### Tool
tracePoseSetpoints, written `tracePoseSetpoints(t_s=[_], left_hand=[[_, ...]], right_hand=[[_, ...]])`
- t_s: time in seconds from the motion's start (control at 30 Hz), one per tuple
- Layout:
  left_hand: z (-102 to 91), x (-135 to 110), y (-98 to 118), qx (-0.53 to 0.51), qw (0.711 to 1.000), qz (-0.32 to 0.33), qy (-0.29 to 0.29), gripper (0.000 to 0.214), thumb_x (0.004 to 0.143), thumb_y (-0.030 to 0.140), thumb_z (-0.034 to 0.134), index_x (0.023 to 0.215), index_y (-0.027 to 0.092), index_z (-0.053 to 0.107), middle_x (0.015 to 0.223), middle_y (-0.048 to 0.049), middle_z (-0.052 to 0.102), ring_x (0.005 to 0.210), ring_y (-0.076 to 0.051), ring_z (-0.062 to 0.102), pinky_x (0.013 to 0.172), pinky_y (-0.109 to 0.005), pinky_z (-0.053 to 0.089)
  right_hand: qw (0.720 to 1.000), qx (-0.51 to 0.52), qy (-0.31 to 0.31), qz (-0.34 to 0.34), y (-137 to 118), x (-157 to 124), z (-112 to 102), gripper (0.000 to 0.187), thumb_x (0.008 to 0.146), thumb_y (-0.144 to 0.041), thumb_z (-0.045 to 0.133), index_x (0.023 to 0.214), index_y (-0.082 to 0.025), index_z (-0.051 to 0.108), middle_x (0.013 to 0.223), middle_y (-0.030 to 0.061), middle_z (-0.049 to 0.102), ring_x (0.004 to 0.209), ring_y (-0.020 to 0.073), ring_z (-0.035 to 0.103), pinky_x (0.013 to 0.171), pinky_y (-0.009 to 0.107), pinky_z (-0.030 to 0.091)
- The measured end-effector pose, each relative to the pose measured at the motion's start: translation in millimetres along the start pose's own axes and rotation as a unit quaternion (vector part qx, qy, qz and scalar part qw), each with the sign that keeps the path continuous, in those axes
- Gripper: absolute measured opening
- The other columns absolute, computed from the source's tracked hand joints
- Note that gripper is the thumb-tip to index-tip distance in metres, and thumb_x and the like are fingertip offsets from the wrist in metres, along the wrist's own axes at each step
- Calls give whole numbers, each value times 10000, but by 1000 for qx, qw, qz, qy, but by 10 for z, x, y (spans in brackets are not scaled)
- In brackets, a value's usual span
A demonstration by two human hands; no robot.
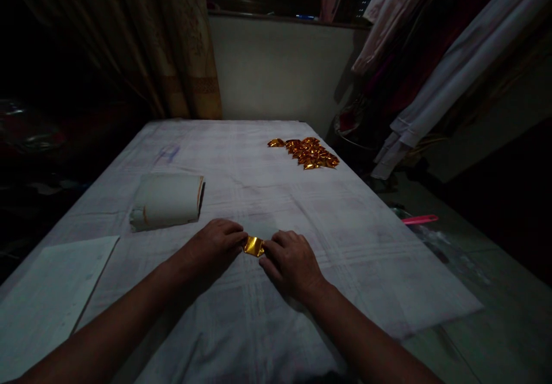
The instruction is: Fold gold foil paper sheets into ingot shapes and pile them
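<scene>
Between my two hands is a small piece of shiny gold foil paper (253,246), folded into a compact shape. My left hand (219,239) pinches its left end with thumb and fingers. The right end is gripped by my right hand (294,260), its fingers curled in. Both hands are low over the cloth-covered table (267,326). Ahead and to the left lies a stack of pale paper sheets (168,199), curved over at its left side. A heap of folded gold foil pieces (311,153) rests near the far right edge.
A flat white sheet or board (56,298) lies at the table's left. Clothes (452,68) hang on the right, and a curtain (185,50) at the back left. Beyond the right edge, a pink handle (420,219) shows near the floor.
</scene>
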State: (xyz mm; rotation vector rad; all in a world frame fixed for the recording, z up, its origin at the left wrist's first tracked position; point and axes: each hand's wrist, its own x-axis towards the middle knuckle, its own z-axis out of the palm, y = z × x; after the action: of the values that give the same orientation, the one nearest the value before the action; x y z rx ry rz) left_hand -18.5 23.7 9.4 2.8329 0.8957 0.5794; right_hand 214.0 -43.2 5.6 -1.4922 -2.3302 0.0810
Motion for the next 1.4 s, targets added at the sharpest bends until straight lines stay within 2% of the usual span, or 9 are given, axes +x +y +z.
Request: tracePoseSetpoints(t_s=[0.23, 0.33, 0.5, 0.67, 0.8, 0.9, 1.13, 1.27, 1.4], left_hand=[[-51, -59, 207, 46, 998, -23, -48, 175, 970, 203, 530, 991, 190, 703, 900, -63, 709, 813, -190, 644, 808, -362, 524], [-41, -72, 255, 62, 997, -10, -38, 175, 976, 201, 513, 960, 185, 687, 877, -64, 696, 788, -182, 628, 786, -351, 514], [-29, -72, 324, 125, 991, 17, -55, 188, 990, 193, 492, 884, 169, 645, 805, -44, 647, 731, -180, 597, 758, -351, 494], [-20, -122, 382, 94, 995, -23, -30, 131, 962, 214, 562, 1020, 176, 673, 958, -76, 681, 824, -203, 631, 792, -364, 512], [0, -171, 434, 76, 995, -57, 2, 194, 995, 244, 517, 980, 190, 703, 892, -66, 677, 787, -193, 620, 757, -353, 505], [3, -178, 464, 70, 994, -83, 15, 242, 1011, 282, 495, 971, 200, 719, 877, -64, 684, 791, -193, 611, 758, -356, 488], [-11, -78, 475, 30, 984, -173, -31, 294, 997, 302, 466, 867, 187, 703, 840, -63, 679, 807, -213, 591, 784, -366, 450], [-5, -21, 485, 25, 972, -228, -44, 252, 979, 290, 470, 980, 190, 702, 874, -73, 695, 832, -237, 612, 780, -370, 444], [-2, 11, 511, 50, 964, -257, -53, 233, 985, 299, 476, 1034, 189, 676, 906, -80, 704, 858, -258, 629, 782, -379, 442]], right_hand=[[1000, 9, -22, -5, 39, 7, -47, 214, 855, -357, 741, 1031, -240, 709, 978, 52, 647, 873, 215, 535, 731, 335, 327], [999, 10, -26, -21, 93, 31, -38, 201, 857, -372, 742, 1010, -245, 714, 980, 49, 644, 854, 204, 532, 722, 329, 320], [998, -4, -24, -63, 157, 65, 0, 196, 886, -367, 733, 1010, -217, 716, 962, 55, 656, 851, 198, 542, 720, 325, 316], [995, -15, 12, -94, 150, 34, 17, 155, 943, -334, 676, 982, -188, 709, 955, 62, 673, 858, 196, 558, 735, 329, 321], [995, -20, 25, -99, 151, 8, 21, 192, 992, -326, 591, 918, -193, 707, 931, 55, 676, 845, 191, 553, 741, 335, 325], [996, -16, 15, -90, 166, 14, 26, 219, 1010, -319, 553, 916, -199, 711, 915, 46, 675, 834, 188, 547, 744, 338, 322], [999, -8, -24, -19, 179, 136, 13, 286, 1040, -322, 503, 887, -189, 704, 884, 53, 684, 828, 183, 575, 749, 321, 324], [997, -4, -64, 42, 152, 233, -2, 244, 1031, -325, 523, 939, -190, 704, 910, 60, 716, 842, 192, 614, 741, 313, 337], [995, 1, -62, 74, 138, 290, 25, 249, 1035, -337, 513, 923, -202, 690, 900, 50, 727, 838, 193, 634, 717, 305, 339]])
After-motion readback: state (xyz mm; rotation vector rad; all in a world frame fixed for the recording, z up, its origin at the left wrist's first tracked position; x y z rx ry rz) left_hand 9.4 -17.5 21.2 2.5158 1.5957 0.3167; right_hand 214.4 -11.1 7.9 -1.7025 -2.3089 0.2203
